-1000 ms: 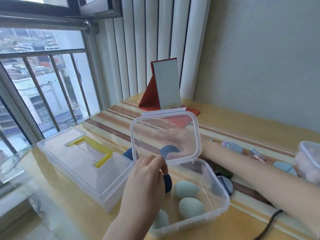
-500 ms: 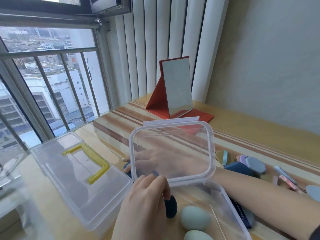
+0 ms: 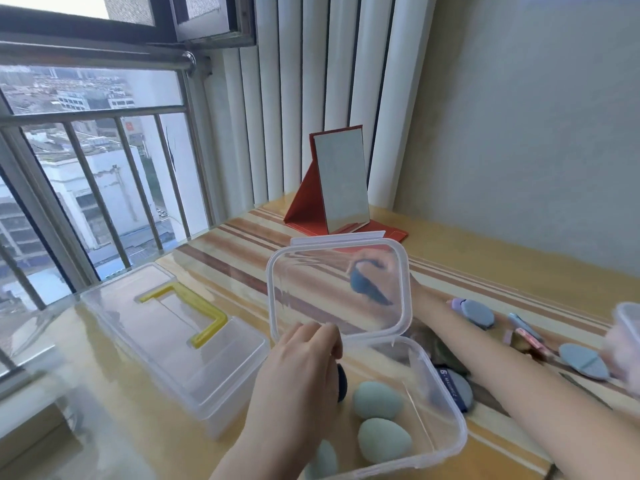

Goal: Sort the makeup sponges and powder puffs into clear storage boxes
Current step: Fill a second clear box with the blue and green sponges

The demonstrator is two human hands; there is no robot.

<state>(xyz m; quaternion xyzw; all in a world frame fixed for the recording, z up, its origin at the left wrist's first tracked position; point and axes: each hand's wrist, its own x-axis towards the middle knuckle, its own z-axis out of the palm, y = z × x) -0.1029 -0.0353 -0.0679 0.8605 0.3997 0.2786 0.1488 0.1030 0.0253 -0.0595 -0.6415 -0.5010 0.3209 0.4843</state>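
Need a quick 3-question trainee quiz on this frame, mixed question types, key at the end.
1. True or false: the left hand holds the clear lid raised above the open box.
2. Multiple choice: what does the right hand, seen through the lid, grip? A) a dark blue sponge B) a pink puff C) the mirror
3. Fill in: the yellow handle sits on the lid of the ___ box, which lies to the left.

Key: 1 true; 2 A; 3 closed
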